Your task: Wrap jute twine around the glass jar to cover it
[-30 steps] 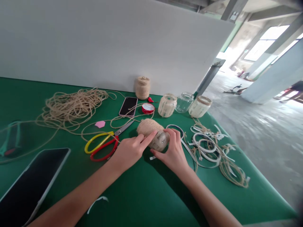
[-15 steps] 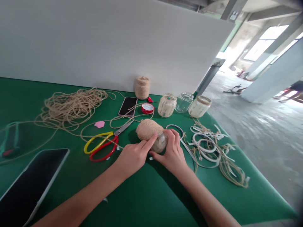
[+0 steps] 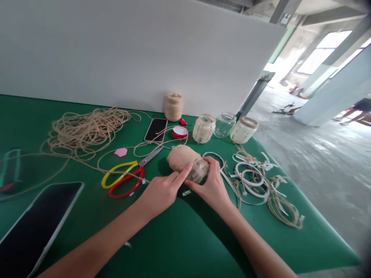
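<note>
Clear glass jar, part-wrapped in tan twine (image 3: pixel 182 157), tipped on its side over the middle of the green-topped desk (image 3: pixel 174 239), wrapped end to the left, bare glass end toward the right hand (image 3: pixel 213 187). Whether it rests fully on the surface, cannot tell.

Right hand: fingers closed round the bare end, thumb low, the others over the far side, gripping it. Left hand (image 3: pixel 162 192): index finger straight, its tip on the jar at the edge of the winding; remaining fingers curled, and cannot tell if they grip anything. A tan strand crosses the scissors with one yellow and one red handle (image 3: pixel 126 186) and runs to the left hand.

Upper left, loose tan twine heap (image 3: pixel 87 129). Behind the jar, round red-rimmed lid (image 3: pixel 180 132), white inside. Farther back, upright jar fully wrapped in twine (image 3: pixel 174 107). Right of the hands, tangled white rings and twine scraps (image 3: pixel 252 177).
</note>
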The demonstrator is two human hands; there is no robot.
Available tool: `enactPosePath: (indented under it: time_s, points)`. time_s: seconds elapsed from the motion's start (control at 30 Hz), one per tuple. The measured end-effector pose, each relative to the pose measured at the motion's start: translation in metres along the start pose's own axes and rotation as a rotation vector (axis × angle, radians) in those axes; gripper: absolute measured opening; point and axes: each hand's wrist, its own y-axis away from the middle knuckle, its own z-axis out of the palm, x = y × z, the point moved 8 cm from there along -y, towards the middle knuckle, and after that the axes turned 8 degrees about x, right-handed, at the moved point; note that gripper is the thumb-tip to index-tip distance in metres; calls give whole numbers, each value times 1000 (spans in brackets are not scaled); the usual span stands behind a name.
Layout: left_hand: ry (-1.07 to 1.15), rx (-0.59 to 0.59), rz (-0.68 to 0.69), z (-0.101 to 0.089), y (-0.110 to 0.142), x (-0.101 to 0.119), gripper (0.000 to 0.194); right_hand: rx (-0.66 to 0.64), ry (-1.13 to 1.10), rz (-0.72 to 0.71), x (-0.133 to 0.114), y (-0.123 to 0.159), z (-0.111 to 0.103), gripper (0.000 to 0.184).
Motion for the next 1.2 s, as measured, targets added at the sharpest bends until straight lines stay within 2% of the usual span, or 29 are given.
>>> enactPosePath:
  time_s: [0.1, 0.23, 0.3, 0.43, 0.53, 0.67, 1.0, 1.2]
  points:
    - [-117, 11, 49, -5, -2, 2, 62, -26, -43, 63, 6, 2, 4, 71]
    - [-231, 34, 75, -11, -3, 5, 60, -59, -64, 126, 9, 4, 6, 83]
    - [-248, 39, 70, -11, -3, 5, 59, -39, 13, 61, 4, 3, 3, 88]
    - [-239, 18, 42, -8, -2, 5, 62, 46, 179, -183, -14, 3, -5, 98]
    - [-220, -3, 22, -5, -2, 4, 65, -18, 175, -241, -18, 5, 1, 85]
    - [-161, -8, 8, -2, -4, 3, 65, -35, 106, -189, -15, 4, 2, 67]
    - [-6, 109, 21, -11, -3, 2, 55, -26, 32, -89, -12, 2, -1, 67]
    - [-20, 167, 69, -16, -2, 6, 53, -26, 42, -105, -14, 2, -2, 64]
